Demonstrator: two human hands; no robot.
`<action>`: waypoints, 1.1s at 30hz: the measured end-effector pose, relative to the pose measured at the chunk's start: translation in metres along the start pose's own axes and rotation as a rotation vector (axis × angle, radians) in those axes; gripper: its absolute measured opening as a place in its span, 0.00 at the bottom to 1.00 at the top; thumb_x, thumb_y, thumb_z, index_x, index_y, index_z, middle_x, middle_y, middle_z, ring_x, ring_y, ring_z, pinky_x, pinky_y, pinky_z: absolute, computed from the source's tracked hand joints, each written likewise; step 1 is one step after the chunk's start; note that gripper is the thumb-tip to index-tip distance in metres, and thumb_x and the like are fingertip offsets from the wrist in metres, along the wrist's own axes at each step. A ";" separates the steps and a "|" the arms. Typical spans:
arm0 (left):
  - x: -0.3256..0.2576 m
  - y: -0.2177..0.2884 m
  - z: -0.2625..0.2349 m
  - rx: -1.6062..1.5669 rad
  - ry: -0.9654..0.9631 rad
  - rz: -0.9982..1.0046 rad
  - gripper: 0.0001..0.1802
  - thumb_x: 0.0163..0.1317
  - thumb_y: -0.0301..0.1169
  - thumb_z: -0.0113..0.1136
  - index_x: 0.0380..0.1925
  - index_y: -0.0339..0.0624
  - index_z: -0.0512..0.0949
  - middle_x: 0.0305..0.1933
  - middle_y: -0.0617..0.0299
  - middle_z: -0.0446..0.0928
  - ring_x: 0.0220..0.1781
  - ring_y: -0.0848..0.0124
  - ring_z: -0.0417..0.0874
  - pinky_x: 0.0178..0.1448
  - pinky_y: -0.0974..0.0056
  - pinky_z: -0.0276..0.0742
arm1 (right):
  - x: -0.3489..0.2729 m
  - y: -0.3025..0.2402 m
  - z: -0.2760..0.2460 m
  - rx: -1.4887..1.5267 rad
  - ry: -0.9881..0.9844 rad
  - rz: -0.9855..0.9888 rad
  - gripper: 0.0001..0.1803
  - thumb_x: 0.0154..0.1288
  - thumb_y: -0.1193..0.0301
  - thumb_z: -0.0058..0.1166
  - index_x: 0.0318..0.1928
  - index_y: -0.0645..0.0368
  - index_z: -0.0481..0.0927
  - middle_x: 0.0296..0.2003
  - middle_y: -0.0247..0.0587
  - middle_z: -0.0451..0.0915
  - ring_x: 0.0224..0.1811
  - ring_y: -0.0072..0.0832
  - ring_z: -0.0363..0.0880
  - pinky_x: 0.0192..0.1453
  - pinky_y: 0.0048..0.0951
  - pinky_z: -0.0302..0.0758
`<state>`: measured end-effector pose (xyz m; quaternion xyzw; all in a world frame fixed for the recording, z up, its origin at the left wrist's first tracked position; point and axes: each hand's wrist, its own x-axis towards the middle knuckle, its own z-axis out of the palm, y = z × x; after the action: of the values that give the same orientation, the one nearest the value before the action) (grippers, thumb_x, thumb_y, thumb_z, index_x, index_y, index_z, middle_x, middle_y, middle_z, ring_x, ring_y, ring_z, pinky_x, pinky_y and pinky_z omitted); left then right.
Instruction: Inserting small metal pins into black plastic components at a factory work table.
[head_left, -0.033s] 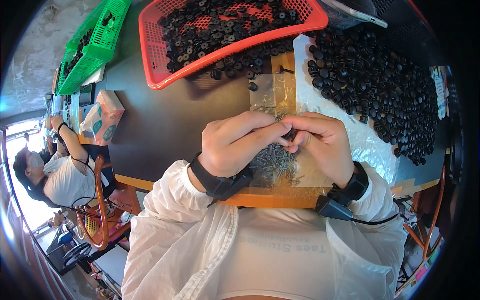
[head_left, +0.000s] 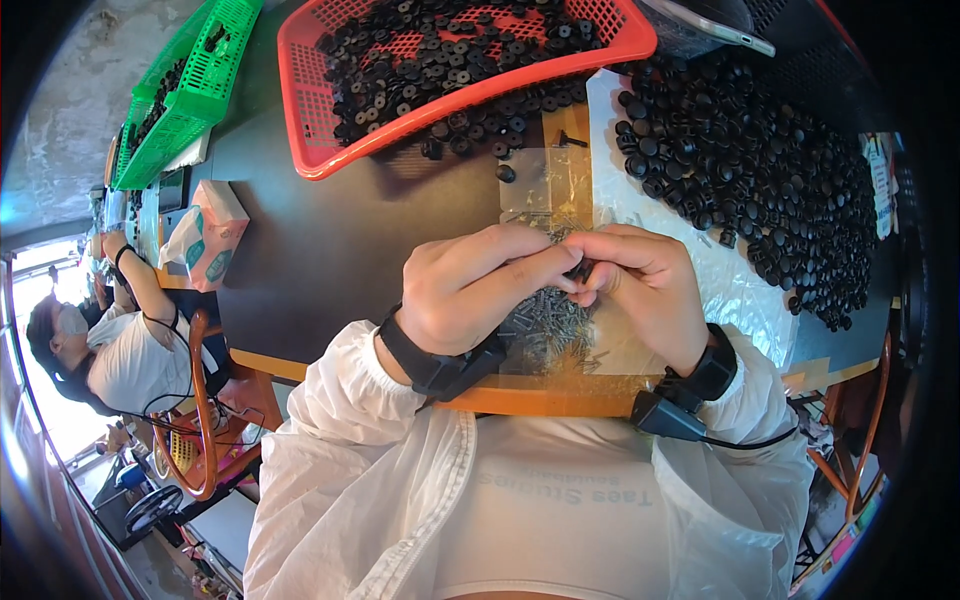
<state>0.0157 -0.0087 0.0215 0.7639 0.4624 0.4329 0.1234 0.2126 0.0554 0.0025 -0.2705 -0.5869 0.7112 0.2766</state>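
Note:
My left hand [head_left: 480,285] and my right hand [head_left: 645,285] meet over the table, fingertips pinched together. Between them is a small black plastic part [head_left: 580,269], mostly covered by fingers; its exact shape cannot be made out. Both hands are closed on it. Just below lies a heap of thin silvery metal pins or screws [head_left: 548,328], partly hidden by my left hand. Right of my hands, a large pile of black round-capped plastic pieces [head_left: 745,165] rests on a clear plastic sheet [head_left: 730,290].
A red basket [head_left: 310,150] of black ring-like discs [head_left: 440,70] stands ahead. One loose black piece [head_left: 505,174] lies near it. Left are a tissue pack [head_left: 220,235] and a green basket [head_left: 185,110]. Another person [head_left: 140,350] sits at far left. A phone [head_left: 720,30] lies at upper right.

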 end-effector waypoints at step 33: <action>-0.003 -0.009 0.002 -0.269 0.009 -0.043 0.20 0.44 0.34 0.78 0.40 0.43 0.87 0.32 0.66 0.75 0.27 0.76 0.75 0.31 0.71 0.70 | 0.000 -0.006 -0.008 0.561 -0.325 0.302 0.21 0.66 0.74 0.60 0.57 0.70 0.75 0.46 0.43 0.80 0.44 0.26 0.82 0.47 0.30 0.83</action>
<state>0.0115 -0.0063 0.0134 0.7287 0.4169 0.4915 0.2317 0.2191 0.0618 0.0070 -0.1510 -0.3585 0.9113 0.1348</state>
